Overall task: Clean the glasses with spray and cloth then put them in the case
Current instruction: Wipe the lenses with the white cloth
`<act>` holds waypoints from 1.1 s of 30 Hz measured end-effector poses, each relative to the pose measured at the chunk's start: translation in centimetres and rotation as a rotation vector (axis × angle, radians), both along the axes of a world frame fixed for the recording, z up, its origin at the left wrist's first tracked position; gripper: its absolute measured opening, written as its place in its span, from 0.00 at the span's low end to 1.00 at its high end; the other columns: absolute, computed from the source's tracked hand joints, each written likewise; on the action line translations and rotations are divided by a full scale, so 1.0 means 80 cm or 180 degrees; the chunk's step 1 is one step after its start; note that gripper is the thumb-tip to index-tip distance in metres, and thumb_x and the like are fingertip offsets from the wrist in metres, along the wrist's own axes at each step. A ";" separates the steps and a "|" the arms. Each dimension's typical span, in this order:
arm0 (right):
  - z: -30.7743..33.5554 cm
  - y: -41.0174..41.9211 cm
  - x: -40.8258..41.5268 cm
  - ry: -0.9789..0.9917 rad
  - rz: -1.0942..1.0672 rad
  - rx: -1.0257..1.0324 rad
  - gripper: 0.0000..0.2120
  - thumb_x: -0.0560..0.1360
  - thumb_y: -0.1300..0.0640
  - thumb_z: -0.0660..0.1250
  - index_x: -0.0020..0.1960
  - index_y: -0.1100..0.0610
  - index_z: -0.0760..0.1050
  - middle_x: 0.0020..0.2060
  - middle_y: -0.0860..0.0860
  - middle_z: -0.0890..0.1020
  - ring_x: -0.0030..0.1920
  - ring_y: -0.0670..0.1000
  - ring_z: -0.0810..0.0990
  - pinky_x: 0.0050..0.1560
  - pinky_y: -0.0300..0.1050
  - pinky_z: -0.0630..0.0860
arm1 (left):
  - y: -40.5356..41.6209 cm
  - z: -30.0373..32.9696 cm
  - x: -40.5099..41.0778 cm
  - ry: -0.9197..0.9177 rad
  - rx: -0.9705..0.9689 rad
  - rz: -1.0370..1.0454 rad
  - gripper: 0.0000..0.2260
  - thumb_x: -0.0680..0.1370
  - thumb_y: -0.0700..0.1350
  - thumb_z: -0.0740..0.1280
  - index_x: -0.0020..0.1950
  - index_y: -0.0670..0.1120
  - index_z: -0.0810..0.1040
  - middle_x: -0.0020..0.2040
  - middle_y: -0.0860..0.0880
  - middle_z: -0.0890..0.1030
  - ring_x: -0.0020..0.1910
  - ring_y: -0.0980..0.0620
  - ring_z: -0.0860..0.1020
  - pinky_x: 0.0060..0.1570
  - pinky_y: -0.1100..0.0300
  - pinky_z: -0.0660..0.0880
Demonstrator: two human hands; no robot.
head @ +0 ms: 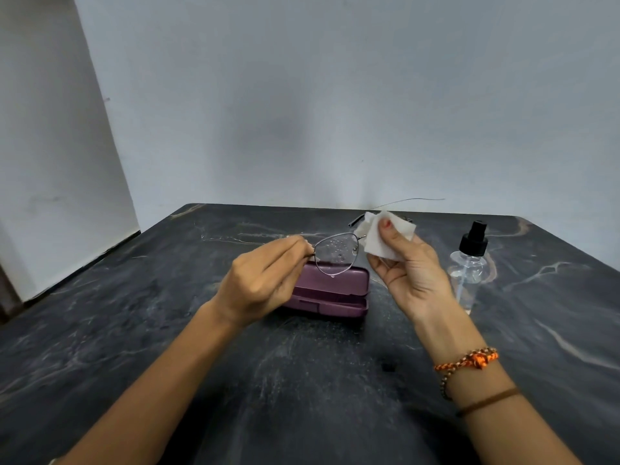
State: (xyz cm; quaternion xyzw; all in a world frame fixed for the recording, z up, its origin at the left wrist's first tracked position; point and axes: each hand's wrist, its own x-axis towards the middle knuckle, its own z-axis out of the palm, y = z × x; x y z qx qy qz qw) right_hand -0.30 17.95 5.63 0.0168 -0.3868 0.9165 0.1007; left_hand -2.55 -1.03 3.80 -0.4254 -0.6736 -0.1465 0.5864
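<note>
Thin metal-framed glasses (335, 255) hang in the air above the table, their left lens wet with droplets. My left hand (265, 280) pinches the frame at its left hinge. My right hand (409, 266) holds a white cloth (379, 234) folded over the right lens, thumb on top; that lens is hidden. A purple glasses case (335, 293) lies open on the table right under the glasses. A clear spray bottle (469, 263) with a black nozzle stands to the right of my right hand.
The dark marbled table (167, 330) runs to a grey wall at the back, with its left edge beside a white wall. A thin wire (412, 200) shows at the table's far edge.
</note>
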 end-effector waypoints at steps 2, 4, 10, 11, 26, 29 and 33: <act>-0.001 0.001 -0.002 0.0029 0.0112 0.0142 0.05 0.67 0.66 0.67 0.43 0.60 0.76 0.31 0.51 0.85 0.34 0.47 0.84 0.33 0.38 0.81 | -0.002 0.001 -0.001 -0.0076 0.0116 0.0011 0.04 0.71 0.31 0.67 0.39 0.31 0.81 0.36 0.40 0.83 0.41 0.52 0.77 0.52 0.69 0.72; 0.000 0.006 -0.003 0.0072 0.0162 0.0385 0.10 0.61 0.64 0.68 0.43 0.61 0.77 0.33 0.52 0.85 0.37 0.49 0.84 0.35 0.39 0.81 | -0.006 0.003 -0.002 -0.0147 0.0229 0.0018 0.04 0.71 0.30 0.67 0.39 0.31 0.81 0.36 0.40 0.83 0.40 0.52 0.77 0.51 0.70 0.72; 0.003 0.014 0.001 0.0181 -0.0108 0.1080 0.06 0.55 0.59 0.72 0.32 0.58 0.83 0.30 0.50 0.85 0.34 0.45 0.84 0.36 0.38 0.81 | -0.013 0.006 -0.007 -0.0235 0.0394 0.0084 0.03 0.71 0.30 0.67 0.39 0.31 0.81 0.36 0.40 0.83 0.41 0.52 0.77 0.49 0.70 0.73; 0.004 0.014 0.001 0.0156 -0.0110 0.0981 0.07 0.57 0.58 0.72 0.33 0.59 0.82 0.30 0.50 0.85 0.35 0.46 0.84 0.37 0.39 0.82 | -0.013 0.006 -0.007 -0.0224 0.0395 0.0094 0.03 0.71 0.30 0.68 0.39 0.31 0.81 0.36 0.40 0.83 0.41 0.52 0.77 0.49 0.70 0.73; -0.001 0.005 -0.003 0.0059 -0.0138 0.0269 0.09 0.61 0.60 0.69 0.42 0.58 0.76 0.30 0.49 0.85 0.34 0.45 0.84 0.37 0.39 0.82 | 0.000 0.003 0.003 -0.0136 0.0099 -0.0088 0.04 0.70 0.32 0.69 0.40 0.32 0.82 0.37 0.41 0.84 0.37 0.49 0.82 0.50 0.69 0.74; -0.002 0.007 -0.004 0.0101 -0.0006 0.0498 0.12 0.59 0.61 0.69 0.42 0.60 0.77 0.31 0.49 0.85 0.35 0.46 0.84 0.33 0.36 0.80 | -0.003 0.004 0.000 -0.0180 0.0344 -0.0112 0.03 0.70 0.32 0.69 0.40 0.31 0.82 0.37 0.40 0.83 0.40 0.52 0.78 0.51 0.70 0.73; 0.001 0.017 -0.003 0.0151 -0.0005 0.0980 0.10 0.58 0.59 0.71 0.39 0.59 0.81 0.33 0.50 0.86 0.37 0.46 0.84 0.35 0.36 0.80 | -0.010 0.009 -0.002 -0.0267 0.0625 -0.0118 0.03 0.69 0.31 0.70 0.40 0.31 0.82 0.37 0.39 0.83 0.41 0.52 0.78 0.49 0.73 0.73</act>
